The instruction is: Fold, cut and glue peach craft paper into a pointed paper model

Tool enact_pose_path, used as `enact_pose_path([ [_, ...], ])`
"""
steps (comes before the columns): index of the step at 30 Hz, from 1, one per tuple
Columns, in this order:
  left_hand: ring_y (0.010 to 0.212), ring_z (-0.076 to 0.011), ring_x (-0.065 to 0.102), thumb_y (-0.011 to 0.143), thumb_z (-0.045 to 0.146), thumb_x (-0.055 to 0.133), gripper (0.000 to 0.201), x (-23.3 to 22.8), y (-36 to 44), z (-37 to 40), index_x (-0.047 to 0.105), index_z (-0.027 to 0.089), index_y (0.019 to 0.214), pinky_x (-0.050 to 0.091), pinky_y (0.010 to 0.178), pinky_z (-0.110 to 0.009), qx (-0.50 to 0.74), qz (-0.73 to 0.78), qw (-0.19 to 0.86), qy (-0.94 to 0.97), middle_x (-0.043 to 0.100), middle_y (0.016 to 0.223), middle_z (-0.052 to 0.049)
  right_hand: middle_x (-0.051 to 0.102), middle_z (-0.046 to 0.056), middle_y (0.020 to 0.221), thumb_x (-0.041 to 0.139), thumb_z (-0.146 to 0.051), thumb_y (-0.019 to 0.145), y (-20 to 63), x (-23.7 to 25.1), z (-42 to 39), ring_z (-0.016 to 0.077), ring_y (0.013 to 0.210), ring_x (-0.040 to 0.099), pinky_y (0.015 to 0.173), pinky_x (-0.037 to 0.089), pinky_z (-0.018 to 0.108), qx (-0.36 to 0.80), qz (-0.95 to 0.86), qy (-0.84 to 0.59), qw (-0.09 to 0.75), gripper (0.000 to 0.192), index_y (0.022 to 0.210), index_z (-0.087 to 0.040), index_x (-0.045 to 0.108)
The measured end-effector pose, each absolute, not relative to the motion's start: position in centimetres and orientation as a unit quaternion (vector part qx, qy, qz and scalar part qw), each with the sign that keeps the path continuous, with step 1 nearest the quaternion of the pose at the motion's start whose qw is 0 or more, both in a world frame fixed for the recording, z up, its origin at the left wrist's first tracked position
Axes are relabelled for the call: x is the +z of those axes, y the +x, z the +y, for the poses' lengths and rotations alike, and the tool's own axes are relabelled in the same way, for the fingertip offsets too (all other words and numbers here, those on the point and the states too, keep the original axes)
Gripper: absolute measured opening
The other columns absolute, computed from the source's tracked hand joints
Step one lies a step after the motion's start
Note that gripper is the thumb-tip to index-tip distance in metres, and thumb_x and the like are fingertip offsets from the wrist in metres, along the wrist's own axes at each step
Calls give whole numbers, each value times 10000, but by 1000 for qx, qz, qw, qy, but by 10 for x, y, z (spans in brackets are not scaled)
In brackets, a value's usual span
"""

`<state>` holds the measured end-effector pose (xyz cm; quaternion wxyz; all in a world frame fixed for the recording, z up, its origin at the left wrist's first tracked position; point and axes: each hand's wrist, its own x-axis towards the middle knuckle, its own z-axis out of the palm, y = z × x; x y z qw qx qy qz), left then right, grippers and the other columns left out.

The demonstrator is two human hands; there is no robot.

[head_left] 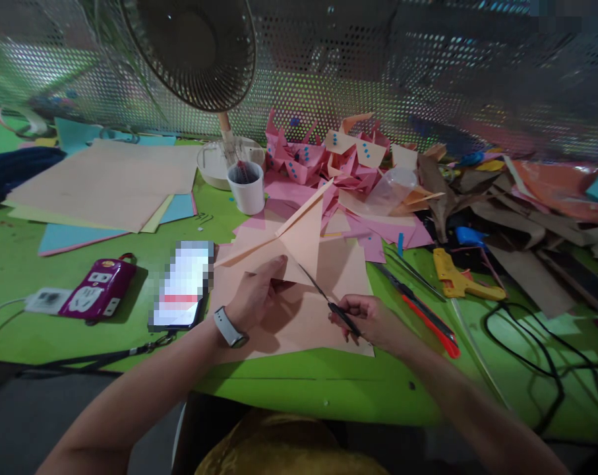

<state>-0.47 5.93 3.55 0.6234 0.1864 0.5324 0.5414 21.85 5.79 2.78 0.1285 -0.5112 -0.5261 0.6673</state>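
Cutting is in hand: the left hand (253, 297) pinches the folded peach paper sheet (299, 241) just above the green surface (299, 382), while the right hand (372, 320) grips dark slim scissors (328, 302), blades at the fold. Next move likely needs steady paper.

Peach folded paper (299, 241), green table (145, 227), seemingly blue-dotted pink shapes (299, 161)

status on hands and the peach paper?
Left hand holds folded peach paper. Right hand holds scissors, blades at the fold. Phone beside left wrist.
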Motion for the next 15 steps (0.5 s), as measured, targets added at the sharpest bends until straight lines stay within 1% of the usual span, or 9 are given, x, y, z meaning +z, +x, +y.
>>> enact_pose_path([
  [2, 428, -61, 367, 712, 337, 768, 351, 34, -5, 60, 505, 183, 537, 354, 436, -225, 540, 533, 624, 187, 434, 484, 58, 604, -17, 553, 771, -614, 659, 219, 26, 58, 72, 436, 471, 399, 341, 199, 670, -528, -505, 129, 488, 762, -169, 597],
  [4, 448, -70, 402, 699, 332, 776, 334, 34, -5, 60, 520, 182, 546, 361, 451, -230, 544, 526, 627, 187, 470, 501, 49, 604, -16, 555, 767, -614, 663, 219, 26, 57, 70, 434, 468, 394, 334, 197, 674, -526, -503, 128, 488, 764, -167, 599],
  [7, 494, -90, 467, 683, 311, 786, 321, 37, -5, 60, 523, 182, 551, 405, 495, -237, 554, 517, 630, 173, 503, 525, 40, 598, -19, 547, 769, -631, 644, 218, 28, 57, 69, 428, 460, 390, 334, 199, 668, -527, -510, 126, 507, 754, -167, 599],
  [11, 509, -96, 484, 690, 324, 786, 333, 38, -4, 60, 517, 178, 561, 450, 530, -241, 552, 526, 627, 163, 481, 534, 40, 594, -21, 532, 781, -629, 620, 216, 31, 57, 73, 426, 469, 390, 335, 200, 664, -525, -517, 127, 509, 736, -170, 595],
  [15, 569, -109, 515, 705, 346, 774, 305, 37, -3, 58, 545, 172, 600, 488, 596, -254, 552, 513, 631, 186, 520, 598, 23, 603, -21, 525, 810, -603, 587, 216, 29, 58, 69, 409, 459, 386, 328, 199, 671, -515, -517, 130, 501, 716, -173, 588],
])
